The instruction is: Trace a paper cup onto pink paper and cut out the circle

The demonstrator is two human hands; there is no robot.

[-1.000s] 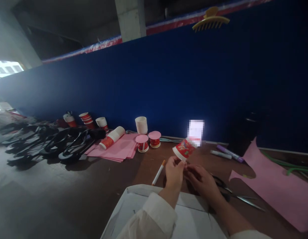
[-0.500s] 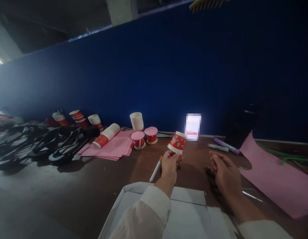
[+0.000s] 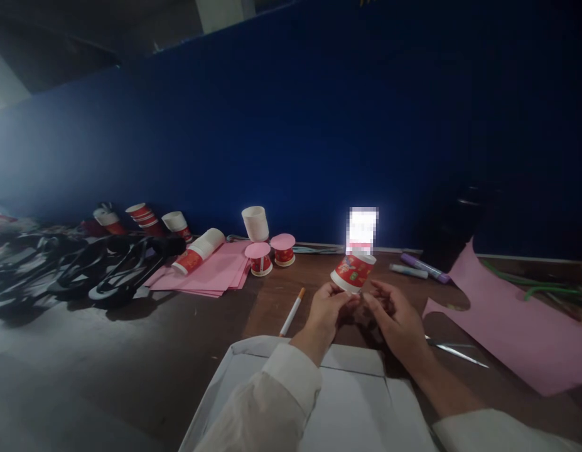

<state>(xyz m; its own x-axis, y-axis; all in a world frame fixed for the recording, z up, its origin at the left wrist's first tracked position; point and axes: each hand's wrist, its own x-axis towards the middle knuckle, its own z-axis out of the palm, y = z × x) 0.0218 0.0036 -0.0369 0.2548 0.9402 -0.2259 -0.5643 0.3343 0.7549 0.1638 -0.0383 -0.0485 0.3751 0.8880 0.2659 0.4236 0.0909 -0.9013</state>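
A red and white paper cup (image 3: 353,272), tilted, is held above the brown table by my left hand (image 3: 324,314), whose fingers pinch its lower rim. Close against the cup's lower right side is my right hand (image 3: 397,317), fingers curled in a pinch; whether it grips the rim or something small is hidden. A white box (image 3: 356,402) lies under my forearms. Left of my left hand rests a white marker with an orange end (image 3: 292,312). To the right of my right hand, scissors (image 3: 460,353) lie partly under a cut pink sheet (image 3: 521,326).
Two small red cups with pink discs (image 3: 257,251) stand behind, near a white cup (image 3: 255,223). Pink paper (image 3: 215,270) bears a lying stack of cups (image 3: 198,251). Black headsets (image 3: 125,270) crowd the left. A purple marker (image 3: 425,267) and dark bottle (image 3: 460,220) are at right.
My right hand has moved left to meet the cup. My left hand has shifted the cup slightly right and tilted it the other way. The view has moved a little.
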